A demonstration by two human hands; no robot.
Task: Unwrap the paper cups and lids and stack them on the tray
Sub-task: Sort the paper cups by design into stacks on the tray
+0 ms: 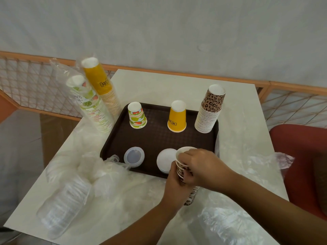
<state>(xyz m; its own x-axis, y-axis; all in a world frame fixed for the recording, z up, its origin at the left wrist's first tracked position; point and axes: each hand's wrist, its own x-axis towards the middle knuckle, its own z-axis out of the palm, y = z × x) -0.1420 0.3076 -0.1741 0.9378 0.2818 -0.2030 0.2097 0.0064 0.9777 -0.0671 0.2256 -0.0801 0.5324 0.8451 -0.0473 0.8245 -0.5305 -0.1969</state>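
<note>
We hold a short stack of leopard cups (pixel 185 172) over the tray's (pixel 155 138) front right corner, left hand (pixel 174 184) curled round its lower part, right hand (pixel 203 165) pinching the top cups. On the tray: taller leopard stack (pixel 209 110) back right, yellow cup (pixel 177 117), fruit cup (pixel 137 115), clear lid (pixel 134 156), white lid (pixel 165 160). Two wrapped cup stacks (pixel 99 96) lean at the table's (pixel 159 82) left edge; wrapped lids (pixel 63 204) front left
</note>
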